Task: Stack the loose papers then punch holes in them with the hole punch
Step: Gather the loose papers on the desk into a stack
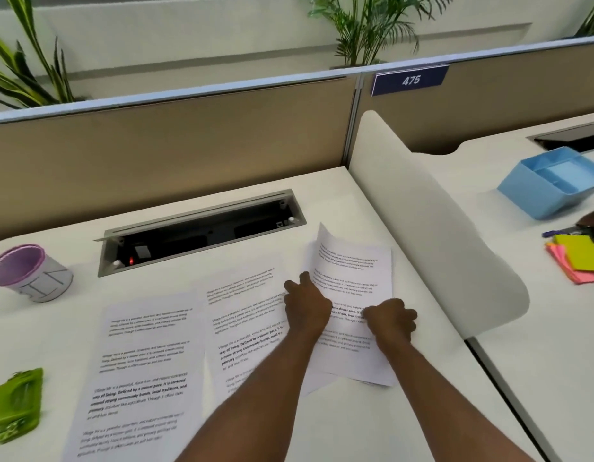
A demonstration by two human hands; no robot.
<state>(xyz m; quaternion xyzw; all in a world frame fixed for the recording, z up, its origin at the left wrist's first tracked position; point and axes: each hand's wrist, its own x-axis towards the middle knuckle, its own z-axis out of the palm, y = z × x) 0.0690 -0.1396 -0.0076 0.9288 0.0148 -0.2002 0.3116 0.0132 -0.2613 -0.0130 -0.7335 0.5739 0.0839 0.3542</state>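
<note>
At eight o'clock lies the green plastic hole punch (13, 403). Printed white sheets (145, 361) spread across the white desk (72, 328). At three o'clock, left hand (307, 306) and right hand (390, 318) pinch a curling white page (352, 271).

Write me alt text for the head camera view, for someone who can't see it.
Both hands, left hand and right hand, gather printed sheets at the right of a white desk; two more pages lie spread to the left. A green hole punch sits at the far left.
</note>
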